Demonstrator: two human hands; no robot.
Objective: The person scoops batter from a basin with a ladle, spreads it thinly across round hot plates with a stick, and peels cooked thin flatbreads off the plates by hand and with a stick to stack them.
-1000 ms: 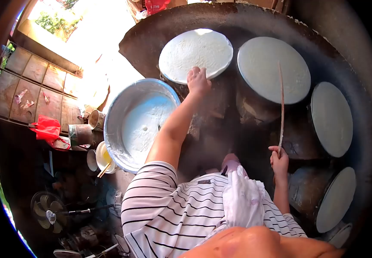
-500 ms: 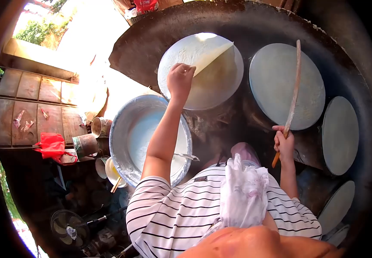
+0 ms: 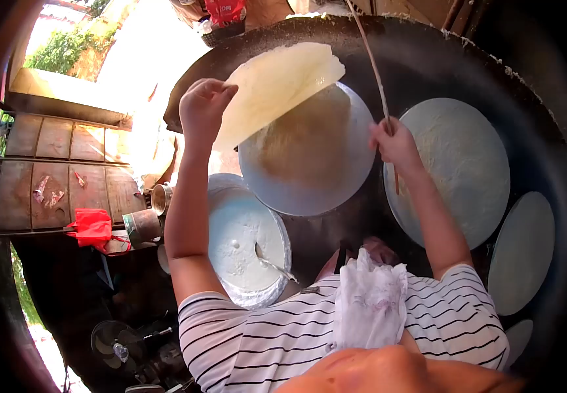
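My left hand (image 3: pixel 205 108) is closed in a pinch on the edge of a thin, pale yellow sheet of batter (image 3: pixel 283 85). The sheet hangs stretched over the back left of a round, pale cooking surface (image 3: pixel 310 164), most of which is uncovered. My right hand (image 3: pixel 398 144) is wrapped round a long thin wooden stick (image 3: pixel 369 56), which points up and away past the sheet's right side. That hand is between this surface and a second round surface (image 3: pixel 457 164), which has a whitish layer on it.
A large basin (image 3: pixel 283 255) of white batter, with a ladle handle (image 3: pixel 275 268) sticking out, stands at my left front. More round surfaces (image 3: pixel 523 252) curve round on the right inside a dark rim (image 3: pixel 421 29). A red bag (image 3: pixel 91 227) and a fan (image 3: pixel 114 344) are at far left.
My left hand has moved left and lifted the sheet mostly off the round surface. My right hand has risen from near my waist with the stick, up and left beside that surface.
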